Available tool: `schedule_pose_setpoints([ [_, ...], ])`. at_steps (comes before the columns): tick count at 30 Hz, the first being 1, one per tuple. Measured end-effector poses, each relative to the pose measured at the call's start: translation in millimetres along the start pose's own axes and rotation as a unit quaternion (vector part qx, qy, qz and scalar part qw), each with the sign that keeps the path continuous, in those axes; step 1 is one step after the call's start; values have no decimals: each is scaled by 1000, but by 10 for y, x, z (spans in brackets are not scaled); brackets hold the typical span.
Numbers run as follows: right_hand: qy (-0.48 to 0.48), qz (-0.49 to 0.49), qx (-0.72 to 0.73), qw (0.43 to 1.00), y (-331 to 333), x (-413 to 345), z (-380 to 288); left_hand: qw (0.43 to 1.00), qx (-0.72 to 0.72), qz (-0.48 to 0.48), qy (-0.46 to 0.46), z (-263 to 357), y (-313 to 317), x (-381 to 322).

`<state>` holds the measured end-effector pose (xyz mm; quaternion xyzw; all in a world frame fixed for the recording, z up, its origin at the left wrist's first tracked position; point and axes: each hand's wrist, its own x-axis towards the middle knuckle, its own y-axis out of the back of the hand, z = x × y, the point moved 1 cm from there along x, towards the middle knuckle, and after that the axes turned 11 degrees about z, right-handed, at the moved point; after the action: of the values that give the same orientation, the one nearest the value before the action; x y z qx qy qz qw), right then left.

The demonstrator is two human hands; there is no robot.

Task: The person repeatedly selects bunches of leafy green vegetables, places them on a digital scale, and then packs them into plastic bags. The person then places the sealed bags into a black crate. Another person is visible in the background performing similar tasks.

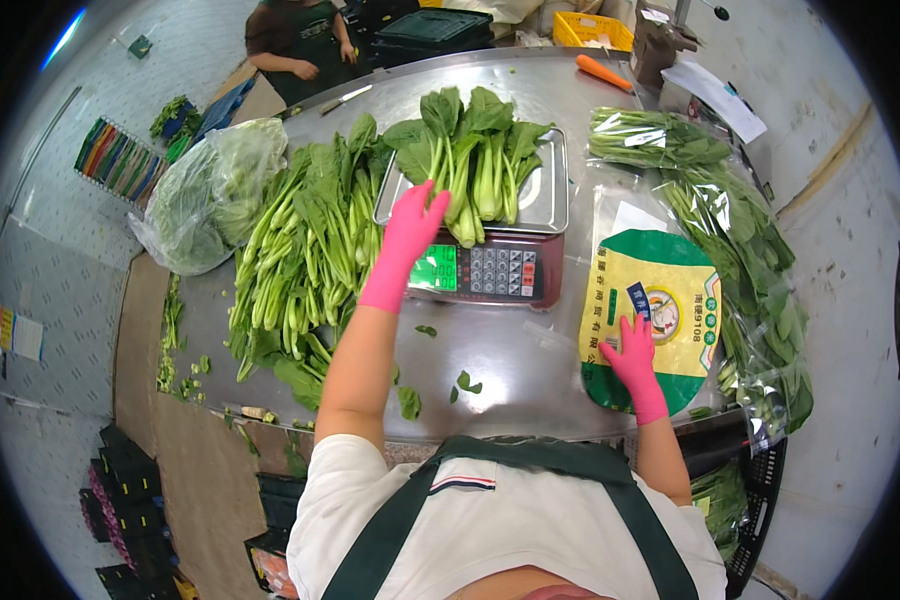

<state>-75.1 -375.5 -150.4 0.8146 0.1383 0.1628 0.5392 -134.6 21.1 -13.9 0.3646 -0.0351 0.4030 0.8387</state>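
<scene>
My left hand (418, 217), in a pink glove, is at the near left edge of the scale's steel tray (559, 180), its fingers at the stalks of leafy greens (487, 176) lying there. Whether it grips them is unclear. Below the tray, the digital scale (495, 271) shows a lit green display. A big pile of loose greens (307, 232) lies left of the scale. My right hand (634, 360), also pink-gloved, rests with spread fingers on a flat yellow and green printed bag (682, 300). Clear plastic packs of greens (750, 262) lie along the right side.
A clear bag of greens (217, 195) stands at the table's left. A knife (345, 99) lies by the far edge, an orange-handled tool (604, 73) at the far right. A person (300, 45) stands across the steel table (450, 352). Leaf scraps lie near me.
</scene>
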Motion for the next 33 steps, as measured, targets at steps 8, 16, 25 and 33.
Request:
schedule_pose_setpoints([
  [8,131,37,320,937,242,24,-1052,923,-289,213,141,-571,596,-263],
  [16,200,-48,434,877,139,196,-2207,963,-180,-24,198,-620,-53,-675],
  [25,96,-29,401,910,-65,-133,-1847,962,-233,67,128,-829,1858,-519],
  [33,15,16,405,914,-284,-503,-1562,948,-214,221,81,-2124,2660,-287],
])
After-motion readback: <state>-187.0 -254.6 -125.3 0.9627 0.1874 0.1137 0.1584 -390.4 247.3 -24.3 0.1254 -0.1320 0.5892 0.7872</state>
